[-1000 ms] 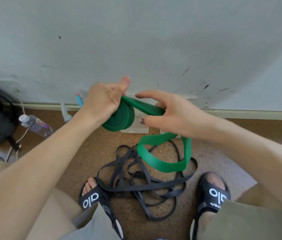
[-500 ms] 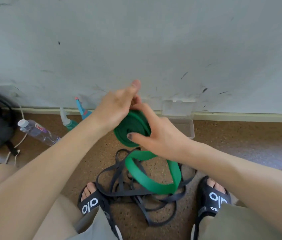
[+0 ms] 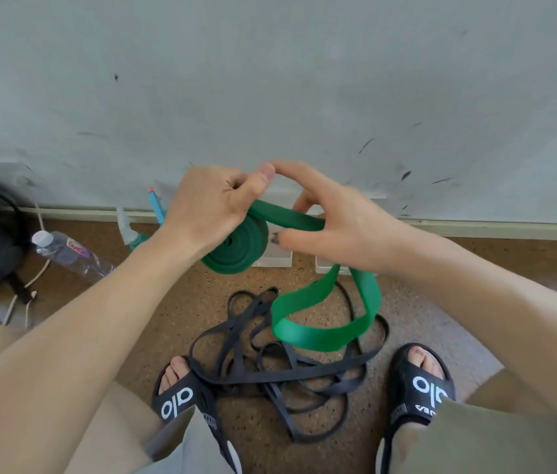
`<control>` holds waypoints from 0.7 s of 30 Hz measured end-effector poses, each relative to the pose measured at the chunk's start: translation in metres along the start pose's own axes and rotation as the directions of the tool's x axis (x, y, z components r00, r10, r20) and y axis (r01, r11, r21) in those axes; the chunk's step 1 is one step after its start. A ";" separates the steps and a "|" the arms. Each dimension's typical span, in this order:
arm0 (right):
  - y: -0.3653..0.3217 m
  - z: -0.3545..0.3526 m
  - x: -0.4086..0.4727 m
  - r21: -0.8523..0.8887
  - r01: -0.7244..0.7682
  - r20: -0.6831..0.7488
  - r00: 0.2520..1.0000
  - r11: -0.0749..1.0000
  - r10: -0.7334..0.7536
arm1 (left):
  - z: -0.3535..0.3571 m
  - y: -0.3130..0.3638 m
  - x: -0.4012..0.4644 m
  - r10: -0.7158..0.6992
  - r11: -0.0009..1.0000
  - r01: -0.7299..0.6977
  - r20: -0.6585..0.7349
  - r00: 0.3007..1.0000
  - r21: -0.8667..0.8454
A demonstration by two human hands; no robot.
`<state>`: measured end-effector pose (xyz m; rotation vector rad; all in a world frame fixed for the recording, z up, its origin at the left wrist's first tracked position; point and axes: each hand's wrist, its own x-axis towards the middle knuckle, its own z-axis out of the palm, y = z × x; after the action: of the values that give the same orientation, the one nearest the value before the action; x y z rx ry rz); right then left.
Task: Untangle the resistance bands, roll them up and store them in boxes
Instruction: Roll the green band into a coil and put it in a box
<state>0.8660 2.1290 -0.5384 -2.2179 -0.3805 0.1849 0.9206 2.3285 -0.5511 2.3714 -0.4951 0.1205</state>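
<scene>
Above the black bands (image 3: 283,367) tangled on the floor, I see my left hand (image 3: 208,213) curled round the green band's coil (image 3: 237,248); my right hand (image 3: 335,224) pinches its loose strip, whose loop dangles below that hand.

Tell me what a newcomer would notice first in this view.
First, the green band, bright at the centre: the left hand grips its coiled roll while the right hand holds the strip leading off it, and a loose loop hangs below. Next, the tangle of black bands on the brown floor between two black sandals. A water bottle lies at far left near the wall.
</scene>
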 end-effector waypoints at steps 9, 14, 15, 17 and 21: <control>-0.004 0.060 -0.011 0.195 0.080 -0.184 0.982 0.978 -0.044 | 0.018 0.018 0.003 -0.448 0.846 0.363 -0.151 0.881 -0.392; 0.007 0.042 -0.001 0.156 0.025 -0.087 0.996 0.987 -0.012 | 0.015 0.016 0.006 -0.265 0.932 0.264 0.030 0.964 -0.248; 0.009 0.039 0.000 0.133 -0.002 -0.050 0.999 0.991 0.009 | 0.018 0.016 0.002 -0.148 0.970 0.156 0.057 0.987 -0.187; 0.010 0.037 0.001 0.090 -0.028 0.016 1.000 0.996 0.027 | 0.021 0.015 -0.003 -0.021 0.996 0.027 0.066 0.998 -0.082; 0.005 0.034 0.002 0.096 -0.013 0.055 0.998 0.995 0.008 | 0.018 0.005 0.000 -0.021 1.000 0.021 0.037 0.999 -0.013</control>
<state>0.8597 2.1520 -0.5636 -2.1232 -0.3816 0.2644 0.9175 2.3131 -0.5619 2.3686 -0.4866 0.0637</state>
